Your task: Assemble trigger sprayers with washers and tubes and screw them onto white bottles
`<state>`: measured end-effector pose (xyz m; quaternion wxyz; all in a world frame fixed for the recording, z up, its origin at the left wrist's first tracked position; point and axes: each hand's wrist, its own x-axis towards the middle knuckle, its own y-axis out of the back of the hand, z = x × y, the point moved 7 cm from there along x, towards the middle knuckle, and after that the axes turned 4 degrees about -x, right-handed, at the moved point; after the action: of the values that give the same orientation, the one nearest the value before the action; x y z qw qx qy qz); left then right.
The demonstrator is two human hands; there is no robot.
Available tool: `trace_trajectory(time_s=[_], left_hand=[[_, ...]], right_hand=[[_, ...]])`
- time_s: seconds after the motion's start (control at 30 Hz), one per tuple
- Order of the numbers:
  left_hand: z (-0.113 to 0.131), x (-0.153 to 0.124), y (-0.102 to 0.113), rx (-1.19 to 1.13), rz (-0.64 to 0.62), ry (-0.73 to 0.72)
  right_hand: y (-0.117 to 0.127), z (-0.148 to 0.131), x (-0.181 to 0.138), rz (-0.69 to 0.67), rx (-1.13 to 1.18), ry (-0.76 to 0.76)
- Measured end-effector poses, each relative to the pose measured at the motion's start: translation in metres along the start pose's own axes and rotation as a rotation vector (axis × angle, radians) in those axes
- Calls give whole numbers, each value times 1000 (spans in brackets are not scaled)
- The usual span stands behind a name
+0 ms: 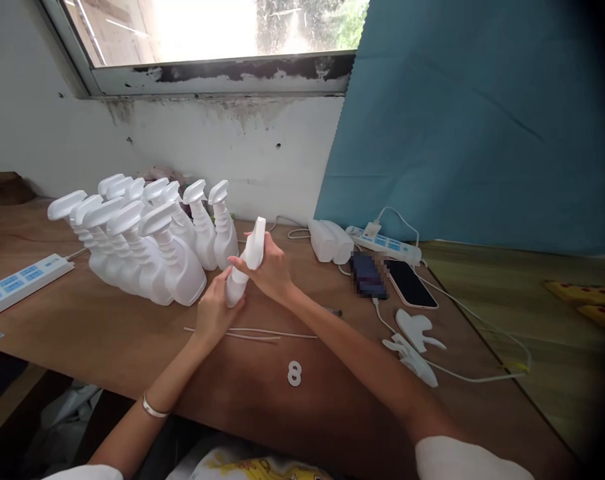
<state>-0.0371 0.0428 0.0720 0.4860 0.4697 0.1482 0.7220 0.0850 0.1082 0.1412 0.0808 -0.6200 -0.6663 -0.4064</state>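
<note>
A white spray bottle (236,287) is held tilted above the table, between both of my hands. My left hand (215,307) is wrapped round its body, low down. Higher up, my right hand (273,270) grips it around the neck and spray head (255,241). Part of the bottle is hidden by my fingers. Below my hands, thin white tubes (272,333) lie on the table, and two white ring washers (294,374) lie nearer to me, overlapping. To the left stand several white spray bottles (182,273) with heads fitted.
Two white bottles without heads (329,241) stand at the back. Right of my hands are two phones (411,283), a power strip (395,248) with cables, and two loose spray heads (416,328). Another power strip (27,283) lies far left. The brown table (107,353) meets the wall.
</note>
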Motion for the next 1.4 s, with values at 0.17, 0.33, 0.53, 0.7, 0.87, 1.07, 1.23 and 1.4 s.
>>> trace_trajectory(time_s=[0.17,0.33,0.53,0.7,0.87,1.07,1.23,1.4], left_hand=[[-29,-3,24,5,105,40],[-46,-11,35,104,260,57],[-50,-14,42,281,379,23],[-28,-24,56,226,509,-38],[6,-37,33,50,129,-256],[29,-82,-37,-107,-653,-481],[68,-107,-68,-203,-967,-736],[96,-103,-92,-291,-1073,-838]], right_hand=[[-67,12,-2,-329,161,-65],[-105,11,-20,-474,160,-12],[-120,4,-14,-468,144,-22],[-126,10,-16,-461,95,-23],[-77,21,-40,-392,-59,118],[44,58,-116,-271,-583,110],[153,84,-203,28,-1039,-155],[201,98,-273,-55,-1015,-355]])
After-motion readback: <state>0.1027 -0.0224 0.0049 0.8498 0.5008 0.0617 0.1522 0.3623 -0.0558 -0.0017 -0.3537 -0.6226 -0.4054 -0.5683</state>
